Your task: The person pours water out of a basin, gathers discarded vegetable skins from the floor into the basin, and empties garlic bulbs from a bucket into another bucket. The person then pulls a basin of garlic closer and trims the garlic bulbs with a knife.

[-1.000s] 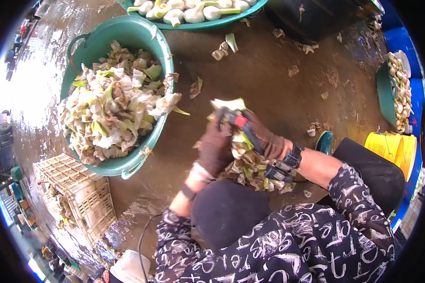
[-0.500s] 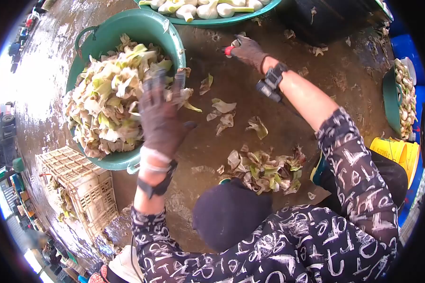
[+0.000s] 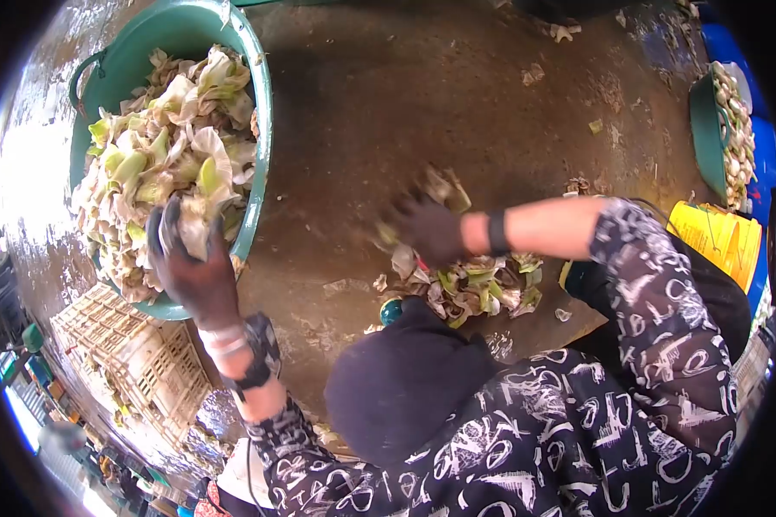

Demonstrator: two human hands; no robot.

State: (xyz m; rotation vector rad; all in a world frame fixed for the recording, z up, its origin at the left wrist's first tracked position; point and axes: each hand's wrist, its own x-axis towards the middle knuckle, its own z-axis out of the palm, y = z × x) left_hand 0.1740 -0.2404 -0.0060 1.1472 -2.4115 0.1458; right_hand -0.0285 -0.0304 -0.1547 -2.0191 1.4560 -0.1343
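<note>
My left hand (image 3: 197, 269), in a dark glove, lies with spread fingers on the heap of garlic skins (image 3: 159, 177) in the green tub (image 3: 263, 121). Pale skins show between its fingers. My right hand (image 3: 427, 226), also gloved, is low over the floor at the upper edge of a smaller pile of garlic skins (image 3: 491, 289). Motion blurs its fingers, and loose skins show around them. A small red bit (image 3: 422, 263) peeks out just below that hand; whether the hand holds it is hidden.
A cream plastic crate (image 3: 138, 353) lies below the tub. At the right are a yellow bucket (image 3: 720, 246), a green basin of garlic (image 3: 707, 138) and blue barrels (image 3: 766, 155). A dark-capped head (image 3: 405, 379) is at the bottom centre. Wet brown floor (image 3: 345, 103) lies between.
My right hand has come down from the upper floor to the pile of skins. My left hand has moved left and lower onto the tub's heap. Scattered skins between have gone; the view has shifted.
</note>
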